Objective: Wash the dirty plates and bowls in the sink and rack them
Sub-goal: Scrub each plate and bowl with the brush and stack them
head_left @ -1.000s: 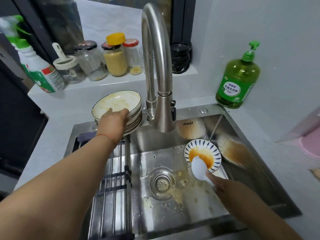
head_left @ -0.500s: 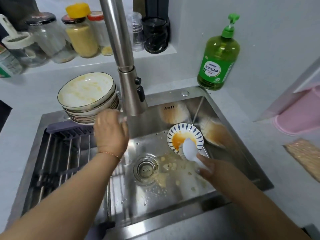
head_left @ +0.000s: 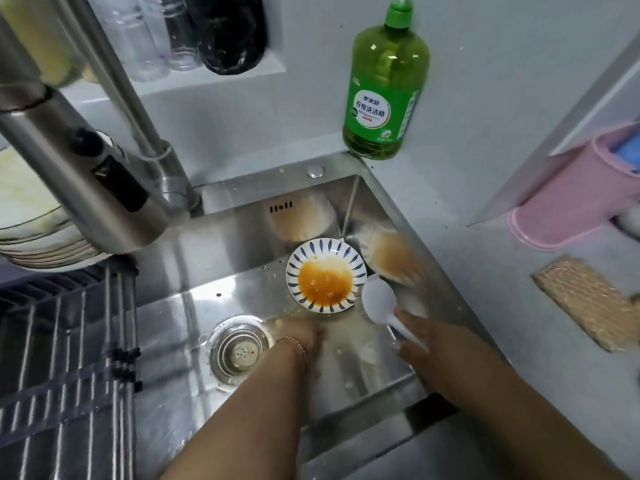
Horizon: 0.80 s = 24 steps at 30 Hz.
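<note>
Gripping a white spoon [head_left: 379,301] in right hand [head_left: 440,355] beside sauce-stained bowl [head_left: 325,275], left hand [head_left: 299,336] reaching onto sink [head_left: 242,244] floor, its fingers' state unclear

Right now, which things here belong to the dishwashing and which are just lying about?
Job: small patterned dish, stacked dirty plates, white spoon held by right hand, left hand, sink, rack, dish soap.
Lying about: pink container, woven mat.
</note>
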Tool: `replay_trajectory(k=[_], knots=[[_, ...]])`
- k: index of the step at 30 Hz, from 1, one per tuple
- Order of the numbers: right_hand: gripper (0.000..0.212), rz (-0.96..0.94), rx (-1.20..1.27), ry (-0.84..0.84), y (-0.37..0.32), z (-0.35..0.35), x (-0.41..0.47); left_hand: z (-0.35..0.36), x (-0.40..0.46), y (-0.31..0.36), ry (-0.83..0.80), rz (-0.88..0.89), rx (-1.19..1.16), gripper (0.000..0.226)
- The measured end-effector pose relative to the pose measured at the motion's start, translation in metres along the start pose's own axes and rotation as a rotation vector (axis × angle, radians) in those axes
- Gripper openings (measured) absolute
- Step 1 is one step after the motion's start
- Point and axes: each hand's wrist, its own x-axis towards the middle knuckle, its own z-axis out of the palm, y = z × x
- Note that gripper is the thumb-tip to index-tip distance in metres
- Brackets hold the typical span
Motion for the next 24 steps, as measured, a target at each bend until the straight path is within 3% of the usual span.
replay_trajectory(k=[4,8,10,12,19,22,24], knots=[[0.048,0.003,0.036,0.015,0.01,-0.005,0.007,0.008,0.021,0.005,0.208,0.025,-0.25,0.033],[0.047,-0.018,-0.073,0.04,0.017,-0.012,0.011,0.012,0.038,0.022,0.15,-0.141,-0.697,0.027],[0.046,-0.017,-0.098,0.056,0.019,-0.014,0.011,0.015,0.036,0.031,0.104,-0.157,-0.869,0.014],[0.045,-0.006,-0.105,0.06,0.02,-0.016,0.012,0.014,0.03,0.044,0.127,-0.191,-1.022,0.017],[0.026,0.058,-0.211,0.023,0.008,-0.02,0.02,-0.017,-0.012,0.051,0.198,-0.136,-0.954,0.009],[0.011,0.019,-0.334,0.021,-0.004,-0.018,0.025,-0.034,-0.023,0.026,0.25,-0.096,-0.825,0.025],[0.008,-0.035,-0.389,0.012,-0.016,-0.014,0.028,-0.042,-0.04,0.013,0.245,-0.096,-0.837,0.016]])
